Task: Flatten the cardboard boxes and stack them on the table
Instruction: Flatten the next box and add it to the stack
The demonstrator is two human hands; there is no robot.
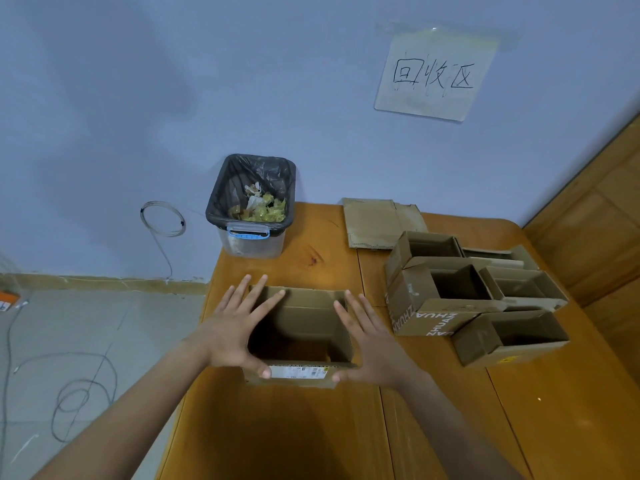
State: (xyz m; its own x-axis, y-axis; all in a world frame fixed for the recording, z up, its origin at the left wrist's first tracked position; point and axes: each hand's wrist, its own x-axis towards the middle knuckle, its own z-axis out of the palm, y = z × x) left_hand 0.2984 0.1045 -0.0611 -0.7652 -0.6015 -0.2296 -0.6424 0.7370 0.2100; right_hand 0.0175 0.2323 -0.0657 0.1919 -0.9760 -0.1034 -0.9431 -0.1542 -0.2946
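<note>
Both hands, left hand and right hand, are spread flat-fingered against the open cardboard box (upright, label facing near) on the wooden table.

A single head-worn wide-angle view looks forward and steeply down from above the near edge of a wooden table, close over an open cardboard box. It faces the far wall, taking in floor at left and wood panelling at right.
</note>
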